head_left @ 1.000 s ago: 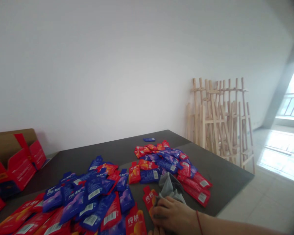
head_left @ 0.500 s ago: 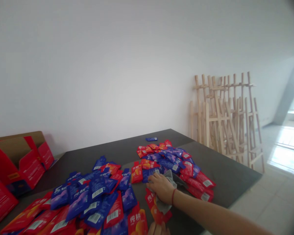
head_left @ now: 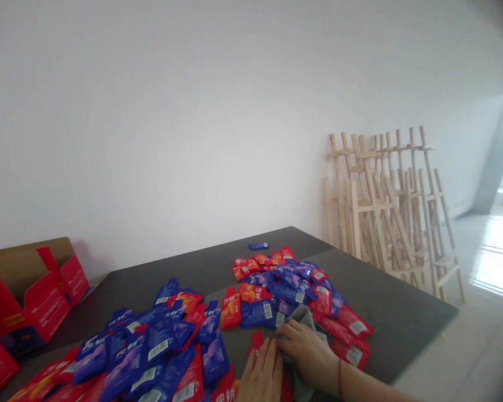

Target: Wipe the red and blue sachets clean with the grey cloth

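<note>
My left hand lies over a red pouch, fingers stretched out and held side by side; most of that pouch is hidden beneath it. Just to the right, my right hand is bent around a grey cloth, its fingertips touching or nearly touching my left fingers. Beyond the hands spreads a pile of red and purple pouches. Another heap of pouches, red and purple mixed, lies to the left of my left hand.
Open red cardboard boxes stand at the left of the dark table. One purple pouch lies apart near the back edge. Several wooden easels lean by the white wall, beyond the table's right corner.
My left hand has come up from the bottom edge and now lies on the red pouch. My right hand, with the cloth, has shifted a little right and downward.
</note>
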Tool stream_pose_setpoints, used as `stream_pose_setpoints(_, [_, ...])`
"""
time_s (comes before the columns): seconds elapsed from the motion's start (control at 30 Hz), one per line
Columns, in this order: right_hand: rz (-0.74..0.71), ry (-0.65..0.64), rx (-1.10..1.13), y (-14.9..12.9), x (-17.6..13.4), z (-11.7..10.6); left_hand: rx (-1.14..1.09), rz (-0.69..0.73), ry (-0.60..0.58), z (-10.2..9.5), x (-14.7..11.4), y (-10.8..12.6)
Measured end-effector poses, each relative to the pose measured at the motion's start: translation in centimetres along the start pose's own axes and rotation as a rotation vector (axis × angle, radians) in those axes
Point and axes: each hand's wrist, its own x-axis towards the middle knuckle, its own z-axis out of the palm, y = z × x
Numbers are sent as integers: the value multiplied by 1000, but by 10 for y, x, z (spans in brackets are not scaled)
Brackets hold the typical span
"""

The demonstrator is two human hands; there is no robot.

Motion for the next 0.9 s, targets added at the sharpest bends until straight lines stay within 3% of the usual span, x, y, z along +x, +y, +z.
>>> stream_pose_setpoints(0.1, [129, 44, 49, 4, 13, 1, -133, -58, -243, -12, 9, -18])
stream_pose_setpoints(0.3, [161, 78, 118, 2, 12, 8, -208, -259, -537, -79, -16, -58])
stream_pose_setpoints(0.43, [163, 89, 134, 0, 12, 8, -69, -417, -470, -101, -20, -70])
stream_pose_setpoints(0.6, [168, 102, 128, 1, 16, 8, 225, -489, -347, -88, 21, -75])
stream_pose_setpoints(0.77, [159, 109, 117, 0, 16, 7, 297, -468, -315, -78, 58, -84])
stream_pose_setpoints(0.9, [171, 117, 146, -1, 16, 5, 334, -421, -259, -95, 63, -80])
